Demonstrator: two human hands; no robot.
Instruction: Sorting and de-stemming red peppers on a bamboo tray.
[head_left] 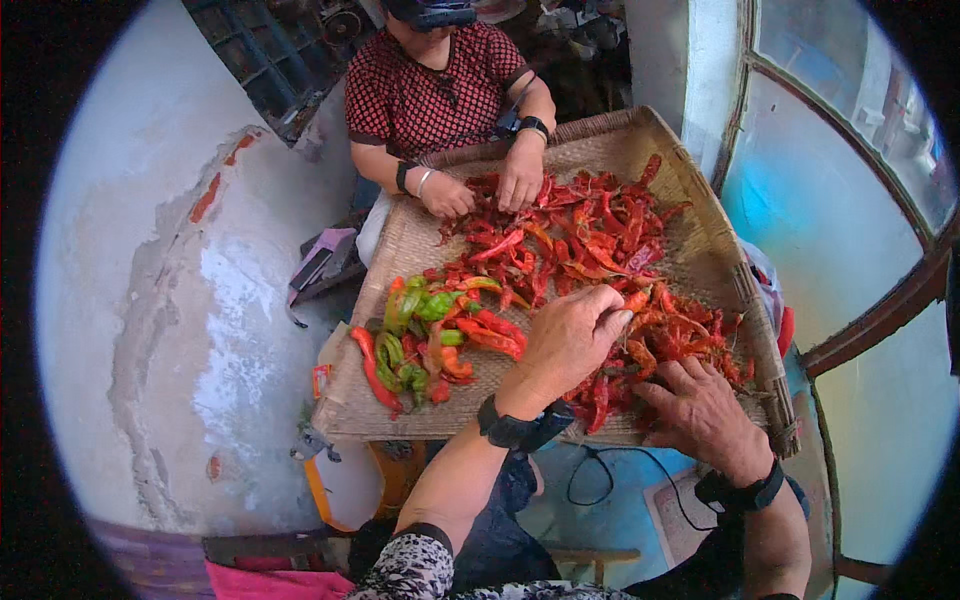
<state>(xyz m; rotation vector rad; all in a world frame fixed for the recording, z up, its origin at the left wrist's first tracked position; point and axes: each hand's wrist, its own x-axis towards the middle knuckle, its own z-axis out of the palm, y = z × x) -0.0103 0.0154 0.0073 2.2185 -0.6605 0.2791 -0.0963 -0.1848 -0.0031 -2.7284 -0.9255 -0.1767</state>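
Note:
My left hand [568,338] is closed, with an orange-red chili pepper [637,300] at its thumb and fingertips. Just to the right, my right hand [708,418] rests with fingers apart at the near edge of a heap of dried red chilies [690,325], its fingertips touching them. All of this lies in a shallow woven tray [480,395]. Left of my hands sits a separate pile of green peppers [400,310] and fresh red ones. Across the tray, another person's hands [485,190] are among more red chilies [600,225].
A whitewashed wall [150,300] with peeling plaster stands on the left, and a framed window [820,220] on the right. Below the tray are an orange-rimmed container [345,490], a black cable [590,485] and a wooden stool [595,556]. Pink cloth [275,582] lies at lower left.

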